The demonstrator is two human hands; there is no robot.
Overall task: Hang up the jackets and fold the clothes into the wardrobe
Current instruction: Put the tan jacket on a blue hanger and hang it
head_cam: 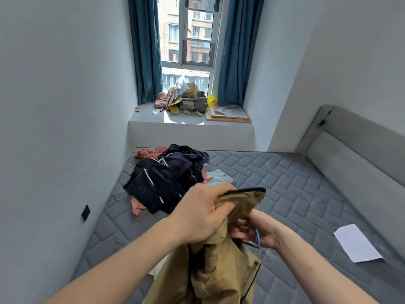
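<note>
- Head view: your left hand (203, 213) grips the khaki jacket (214, 266) at its dark-edged collar, fingers curled over the bunched cloth; the rest of the garment hangs down toward 6 o'clock, just above the mattress (285, 194).
- Your right hand (256, 231) is curled around a blue hanger (258, 238), only a thin blue part of which shows, pressed close against the jacket's inner side just below the collar.
- Judge the jacket as light to middling in weight, soft and limp, with no stiffness of its own; it will sag and fold wherever you do not support it.
- The cloth looks matte rather than slippery, so a pinch at the collar or shoulder seam should hold well.
- Take hold at the collar and shoulders, since those are the parts the hanger must fill.
- The pile of clothes (168, 178), dark navy with pink and pale blue pieces, lies on the mattress at 11 o'clock, apart from the jacket; expect those to be equally soft.
- A white sheet of paper (357, 243) lies at 3 o'clock; no writing on it can be read.
- No brand or label is legible on the jacket.
</note>
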